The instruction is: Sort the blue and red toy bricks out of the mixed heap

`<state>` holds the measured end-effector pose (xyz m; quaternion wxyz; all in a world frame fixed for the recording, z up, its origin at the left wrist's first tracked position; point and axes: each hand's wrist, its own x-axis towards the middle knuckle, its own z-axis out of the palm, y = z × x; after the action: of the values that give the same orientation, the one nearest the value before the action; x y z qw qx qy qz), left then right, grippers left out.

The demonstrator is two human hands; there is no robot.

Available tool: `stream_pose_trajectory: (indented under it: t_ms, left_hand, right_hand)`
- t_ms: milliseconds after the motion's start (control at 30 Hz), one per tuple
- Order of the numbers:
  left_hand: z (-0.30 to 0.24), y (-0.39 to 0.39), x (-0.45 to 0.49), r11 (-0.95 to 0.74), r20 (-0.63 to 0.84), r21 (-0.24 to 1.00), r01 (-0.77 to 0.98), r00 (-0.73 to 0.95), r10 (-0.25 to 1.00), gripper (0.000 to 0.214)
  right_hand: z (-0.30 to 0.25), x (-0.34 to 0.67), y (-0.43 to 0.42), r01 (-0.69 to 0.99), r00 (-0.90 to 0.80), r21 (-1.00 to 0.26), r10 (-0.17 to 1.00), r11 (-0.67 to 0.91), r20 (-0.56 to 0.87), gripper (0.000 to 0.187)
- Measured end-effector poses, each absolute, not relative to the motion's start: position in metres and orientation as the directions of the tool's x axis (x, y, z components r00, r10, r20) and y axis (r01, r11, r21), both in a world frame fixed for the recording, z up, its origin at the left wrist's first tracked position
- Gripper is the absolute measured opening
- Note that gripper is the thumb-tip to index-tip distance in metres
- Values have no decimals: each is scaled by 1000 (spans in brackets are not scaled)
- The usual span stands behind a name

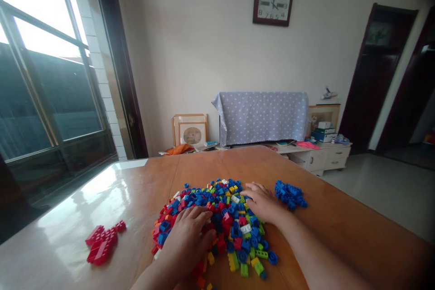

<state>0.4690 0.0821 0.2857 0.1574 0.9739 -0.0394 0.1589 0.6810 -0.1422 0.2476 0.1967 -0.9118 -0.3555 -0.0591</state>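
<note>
A mixed pile of toy building bricks in red, blue, green, yellow, white and orange spreads over the middle of the table. My left hand rests on the pile's left front part, thumb and fingers apart, with red bricks showing in the gap between them. At the pile's right edge lies my right hand, fingers stretched over the bricks and touching or just above them. Neither hand visibly grips a brick. Apart to the left sits a small group of red bricks. A heap of blue bricks lies right of my right hand.
The brown wooden table has a glossy top with window glare at left. Behind it stand a low white cabinet, a spotted cloth cover and framed pictures. A clock hangs on the wall.
</note>
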Motion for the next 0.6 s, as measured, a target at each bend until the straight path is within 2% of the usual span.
stream_pose_trajectory:
  t_ms: [100,233,400,600]
  left_hand:
    - [284,85,469,-950,320,292,-110,947,-11,36]
    - [281,89,470,-947,330,297,-118,944,-14,34]
    - [281,88,470,-941,344,310,-139,939,-25,32]
    - [283,89,468,-944,398,308,-115,917,18,30]
  right_hand:
    - [244,680,-138,658,751,-298,628,-691,204,39]
    - [243,679,-136,662,749,-319,613,-678,252,34]
    - [244,677,-134,723,691,-384,624,-575,365,28]
    - [256,661,-127,779,613,-485,648,-398,452,26]
